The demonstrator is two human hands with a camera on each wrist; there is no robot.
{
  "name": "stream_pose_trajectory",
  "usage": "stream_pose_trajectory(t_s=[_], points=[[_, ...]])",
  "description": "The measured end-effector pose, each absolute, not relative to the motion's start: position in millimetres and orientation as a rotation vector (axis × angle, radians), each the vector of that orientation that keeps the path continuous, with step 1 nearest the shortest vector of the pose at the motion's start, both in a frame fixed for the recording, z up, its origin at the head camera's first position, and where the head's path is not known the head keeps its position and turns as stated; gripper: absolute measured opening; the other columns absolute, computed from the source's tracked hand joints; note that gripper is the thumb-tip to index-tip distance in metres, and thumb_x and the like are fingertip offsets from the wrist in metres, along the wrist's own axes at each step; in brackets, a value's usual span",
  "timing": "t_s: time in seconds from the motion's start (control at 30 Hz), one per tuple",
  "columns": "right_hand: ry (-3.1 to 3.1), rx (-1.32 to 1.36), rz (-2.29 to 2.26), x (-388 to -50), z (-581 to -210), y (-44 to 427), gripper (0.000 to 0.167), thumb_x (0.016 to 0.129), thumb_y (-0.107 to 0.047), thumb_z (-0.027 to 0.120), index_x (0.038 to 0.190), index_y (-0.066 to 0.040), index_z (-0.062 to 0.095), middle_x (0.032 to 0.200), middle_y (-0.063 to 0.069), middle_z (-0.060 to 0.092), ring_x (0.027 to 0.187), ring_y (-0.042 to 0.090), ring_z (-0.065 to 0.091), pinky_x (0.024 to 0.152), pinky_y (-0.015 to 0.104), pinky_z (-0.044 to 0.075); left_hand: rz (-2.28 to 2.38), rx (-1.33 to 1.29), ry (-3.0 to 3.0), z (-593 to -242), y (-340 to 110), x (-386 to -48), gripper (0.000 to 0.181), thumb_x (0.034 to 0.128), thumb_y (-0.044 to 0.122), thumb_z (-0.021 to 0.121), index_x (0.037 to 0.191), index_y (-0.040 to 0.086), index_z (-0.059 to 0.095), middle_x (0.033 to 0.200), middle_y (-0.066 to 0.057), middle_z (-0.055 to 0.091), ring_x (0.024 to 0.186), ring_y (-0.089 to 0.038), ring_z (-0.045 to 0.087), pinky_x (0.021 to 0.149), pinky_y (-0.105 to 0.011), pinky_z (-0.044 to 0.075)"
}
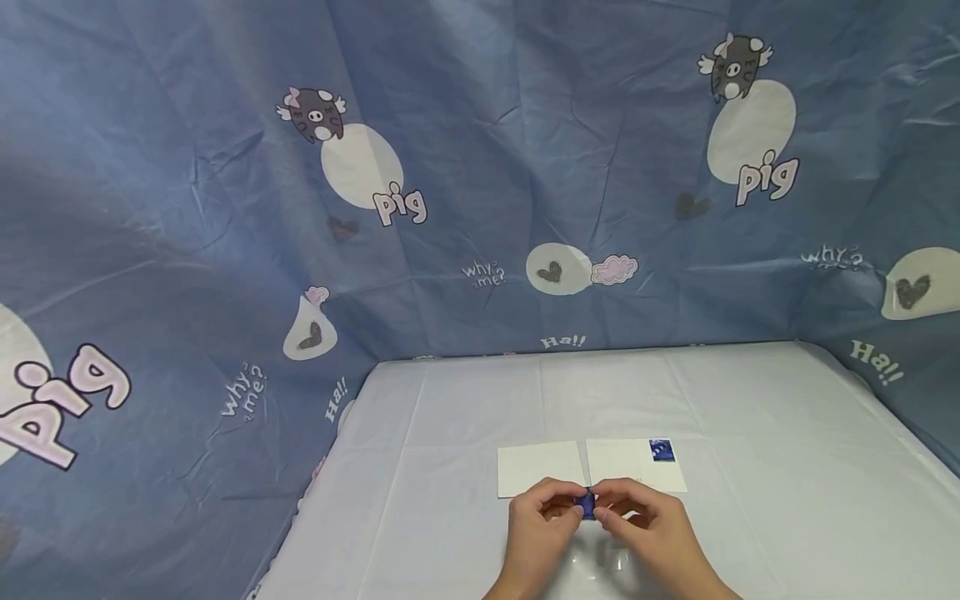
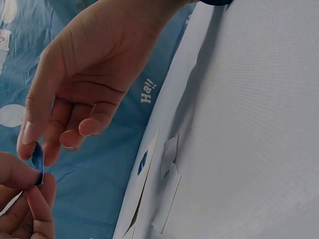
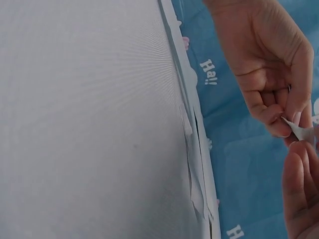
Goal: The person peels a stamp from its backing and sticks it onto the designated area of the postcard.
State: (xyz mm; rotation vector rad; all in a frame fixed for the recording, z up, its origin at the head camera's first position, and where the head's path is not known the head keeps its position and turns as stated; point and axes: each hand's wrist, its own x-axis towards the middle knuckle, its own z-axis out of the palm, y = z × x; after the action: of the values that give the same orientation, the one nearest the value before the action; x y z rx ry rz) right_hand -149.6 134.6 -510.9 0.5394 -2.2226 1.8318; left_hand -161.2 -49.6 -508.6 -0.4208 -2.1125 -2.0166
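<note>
A small blue stamp (image 1: 587, 505) with a pale back is pinched between both hands near the front of the table. My left hand (image 1: 542, 527) holds its left edge between thumb and fingertips. Its right edge is pinched by my right hand (image 1: 647, 527). The left wrist view shows the stamp (image 2: 38, 159) slightly bent, blue face partly visible; in the right wrist view its whitish side appears. Just beyond the hands lie two white envelopes or cards, the left one (image 1: 536, 468) plain. On the right one (image 1: 622, 462) a similar blue stamp (image 1: 662, 450) sits at the upper right corner.
A white cloth (image 1: 435, 483) covers the table. Something clear and shiny (image 1: 618, 560) lies below the hands, its kind unclear. Blue patterned curtain (image 1: 465, 167) hangs behind and at both sides.
</note>
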Motion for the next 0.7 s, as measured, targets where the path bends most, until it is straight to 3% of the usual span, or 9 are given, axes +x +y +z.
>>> stream_pose_trajectory(t_s=[0.27,0.47,0.7], points=[[-2.291,0.49,1.782,-151.0,-512.2,132.8,0.023,0.089,-0.02,0.079,0.112,-0.019,0.075,0.097,-0.004,0.075,0.08,0.014,0.07,0.061,0.032,0.058,-2.066,-0.425,-2.093,-508.0,-53.0,-159.9,0.028,0.0783,-0.013,0.071,0.095,0.009,0.077,0.092,-0.006,0.072,0.081,-0.011,0.068,0.071,-0.028,0.058],[-2.307,0.475,1.768,-153.2,-510.6,132.6,0.024,0.087,-0.019,0.081,0.11,-0.022,0.076,0.096,-0.007,0.074,0.081,0.014,0.07,0.063,0.03,0.058,-2.158,-0.427,-2.061,-507.5,-54.3,-160.7,0.023,0.0801,-0.009,0.072,0.097,0.006,0.077,0.094,-0.009,0.072,0.083,-0.02,0.07,0.072,-0.026,0.058],[-2.39,0.445,1.843,-158.0,-507.4,140.4,0.026,0.087,-0.023,0.08,0.112,-0.018,0.076,0.091,-0.002,0.074,0.082,0.016,0.071,0.069,0.03,0.058,-2.192,-0.407,-2.108,-505.8,-53.4,-162.8,0.022,0.0808,-0.007,0.073,0.098,0.007,0.078,0.096,-0.007,0.073,0.083,-0.019,0.07,0.072,-0.025,0.058]])
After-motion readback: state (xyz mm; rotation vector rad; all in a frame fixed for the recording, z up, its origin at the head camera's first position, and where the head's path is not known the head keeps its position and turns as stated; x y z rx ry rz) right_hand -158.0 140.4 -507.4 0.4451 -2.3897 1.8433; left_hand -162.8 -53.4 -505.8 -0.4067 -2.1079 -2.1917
